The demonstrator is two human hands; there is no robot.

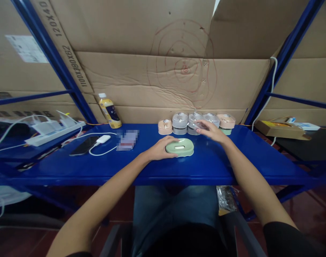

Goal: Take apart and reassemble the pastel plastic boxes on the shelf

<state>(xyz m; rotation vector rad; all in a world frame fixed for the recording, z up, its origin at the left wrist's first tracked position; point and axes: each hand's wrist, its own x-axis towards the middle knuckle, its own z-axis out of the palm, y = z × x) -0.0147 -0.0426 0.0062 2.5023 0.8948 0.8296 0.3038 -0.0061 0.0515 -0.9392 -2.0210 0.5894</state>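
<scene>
A light green oval soap box (188,150) with a slot in its recessed top sits near the front middle of the blue table. My left hand (163,148) is closed around its left end, thumb at the front and fingers at the back. My right hand (211,131) is in front of the back row, behind and to the right of the green box. Its fingers and thumb are around what looks like a clear plastic lid (196,125), whose outline blends with the grey boxes (180,123) behind it. A peach soap box (165,127) stands at the row's left end.
At the row's right end a peach box (226,120) sits above a green one. Leftward lie a phone (85,145), a white charger with cable (103,139) and a blurred packet (127,140). A yellow bottle (110,111) stands against the cardboard wall (120,71). Blue posts flank the table.
</scene>
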